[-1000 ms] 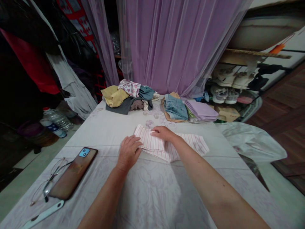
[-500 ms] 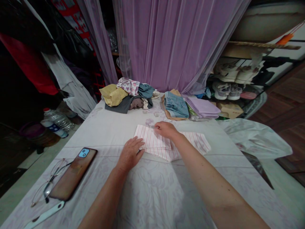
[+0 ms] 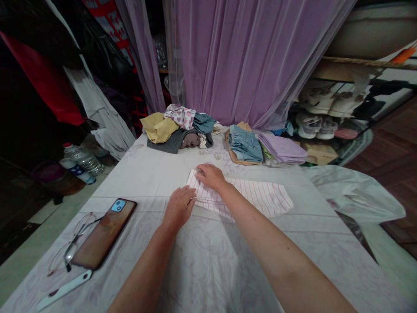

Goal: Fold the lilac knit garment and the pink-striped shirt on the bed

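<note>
A white garment with pink stripes lies partly folded on the white patterned tablecloth; its exact kind I cannot tell. At its near left edge is my left hand, fingers together and closed on the cloth by the fold. My right hand is bent over the far left corner, with thumb and fingertips closed on the fabric there. The right forearm crosses above the garment and hides its middle part.
Behind the garment sit a loose clothes heap, folded jeans and a folded lilac cloth. A phone, glasses and a pale-handled tool lie at left. A plastic bag hangs at right.
My right hand has moved left across the garment to its far left corner. The left hand stays at the near left edge. The view has shifted slightly.
</note>
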### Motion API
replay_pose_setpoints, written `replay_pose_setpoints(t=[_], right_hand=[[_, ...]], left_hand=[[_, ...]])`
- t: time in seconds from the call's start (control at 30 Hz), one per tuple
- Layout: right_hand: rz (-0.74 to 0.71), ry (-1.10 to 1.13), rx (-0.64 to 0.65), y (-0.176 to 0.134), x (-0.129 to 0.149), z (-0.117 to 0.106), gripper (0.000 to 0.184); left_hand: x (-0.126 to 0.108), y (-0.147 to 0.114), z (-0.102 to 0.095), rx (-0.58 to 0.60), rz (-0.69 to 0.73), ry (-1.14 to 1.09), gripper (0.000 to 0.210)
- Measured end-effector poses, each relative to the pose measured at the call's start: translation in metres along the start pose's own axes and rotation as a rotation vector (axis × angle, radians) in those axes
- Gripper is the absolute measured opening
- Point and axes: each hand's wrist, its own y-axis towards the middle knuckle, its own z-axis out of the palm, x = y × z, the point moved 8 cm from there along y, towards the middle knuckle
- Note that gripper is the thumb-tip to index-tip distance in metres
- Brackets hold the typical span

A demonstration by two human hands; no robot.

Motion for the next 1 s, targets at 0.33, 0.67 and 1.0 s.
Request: replay_pose_setpoints(t=[0.33, 0.67, 1.0], right_hand=[[0.063, 0.055, 0.062, 0.028, 0.004, 0.016, 0.017], [-0.221, 0.209, -0.062, -0.013, 0.028, 0.016, 0.037], [-0.288, -0.062, 0.203, -0.022, 0.026, 0.045, 0.054]], left_hand=[[0.004, -0.001, -0.006, 0.028, -0.073, 0.041, 0.019], [-0.005, -0.004, -0.015, 0.020, -0.095, 0.079, 0.025], [0.017, -0.007, -0.011, 0.020, -0.356, 0.106, 0.019]])
